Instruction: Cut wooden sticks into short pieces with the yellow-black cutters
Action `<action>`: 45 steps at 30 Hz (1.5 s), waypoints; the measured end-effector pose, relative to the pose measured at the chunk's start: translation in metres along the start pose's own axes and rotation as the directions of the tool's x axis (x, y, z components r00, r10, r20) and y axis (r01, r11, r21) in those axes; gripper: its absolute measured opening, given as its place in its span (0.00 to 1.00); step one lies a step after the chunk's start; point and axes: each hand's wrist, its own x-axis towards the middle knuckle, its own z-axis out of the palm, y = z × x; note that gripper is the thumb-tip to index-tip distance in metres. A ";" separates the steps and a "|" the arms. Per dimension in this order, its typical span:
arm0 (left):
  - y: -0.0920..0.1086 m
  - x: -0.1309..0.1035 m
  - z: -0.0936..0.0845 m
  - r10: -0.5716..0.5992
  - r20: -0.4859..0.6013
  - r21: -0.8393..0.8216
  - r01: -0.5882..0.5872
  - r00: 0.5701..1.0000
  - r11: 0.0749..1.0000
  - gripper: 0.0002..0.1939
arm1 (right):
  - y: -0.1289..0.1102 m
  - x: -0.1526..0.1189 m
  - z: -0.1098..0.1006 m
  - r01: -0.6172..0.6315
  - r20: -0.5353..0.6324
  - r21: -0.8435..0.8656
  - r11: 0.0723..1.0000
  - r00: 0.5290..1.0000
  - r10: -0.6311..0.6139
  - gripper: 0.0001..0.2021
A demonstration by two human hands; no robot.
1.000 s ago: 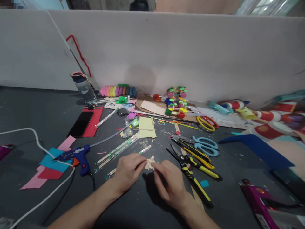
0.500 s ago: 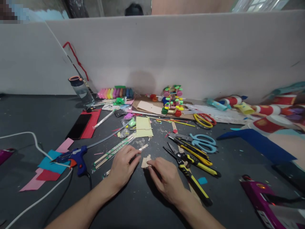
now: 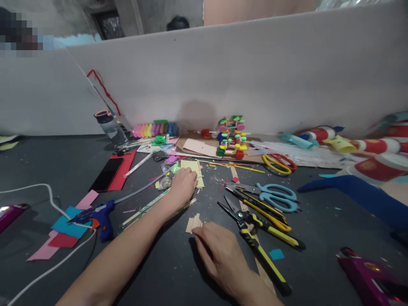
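My left hand (image 3: pixel 182 187) reaches over the lower left part of a pale yellow paper (image 3: pixel 200 180); its fingers are curled down, and whatever they touch is hidden. A row of short wooden sticks (image 3: pixel 193 223) lies side by side on the dark table. Next to it, my right hand (image 3: pixel 216 246) rests with fingers curled and fingertips at the row's right end. Whether it pinches a stick cannot be made out. Wrapped sticks (image 3: pixel 145 207) lie partly under my left forearm.
Black-and-yellow cutters (image 3: pixel 261 250), blue scissors (image 3: pixel 277 196) and craft knives (image 3: pixel 264 208) lie right. At left are a blue glue gun (image 3: pixel 103 219), its cable, a phone (image 3: pixel 107 174) and a bottle (image 3: pixel 111 129). A colourful wheeled model (image 3: pixel 232 136) stands at the back.
My left hand has moved forward from beside the short sticks to the yellow paper. My right hand stays by the row, its fingers more curled. The camera view has shifted slightly.
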 end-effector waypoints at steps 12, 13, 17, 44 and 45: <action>0.000 0.013 0.002 0.000 0.072 -0.107 0.008 0.997 0.994 0.16 | 0.003 0.001 0.000 -0.029 -0.021 0.018 0.999 0.999 0.030 0.08; 0.002 0.009 0.000 -0.002 0.070 -0.147 0.013 0.998 0.989 0.16 | 0.003 0.001 0.000 -0.038 -0.032 0.022 0.999 0.999 0.039 0.08; 0.013 -0.018 -0.016 0.035 0.047 -0.355 -0.016 0.998 0.935 0.09 | 0.007 0.003 -0.002 -0.139 -0.118 0.055 0.989 0.982 0.144 0.08; 0.014 -0.066 -0.034 0.004 -0.115 -0.291 -0.038 0.993 0.956 0.07 | 0.007 0.012 -0.005 -0.382 -0.080 0.320 0.867 0.901 0.427 0.10; 0.014 -0.051 -0.033 -0.003 -0.102 -0.254 -0.023 0.995 0.967 0.08 | 0.007 0.011 -0.005 -0.374 -0.078 0.313 0.873 0.906 0.416 0.10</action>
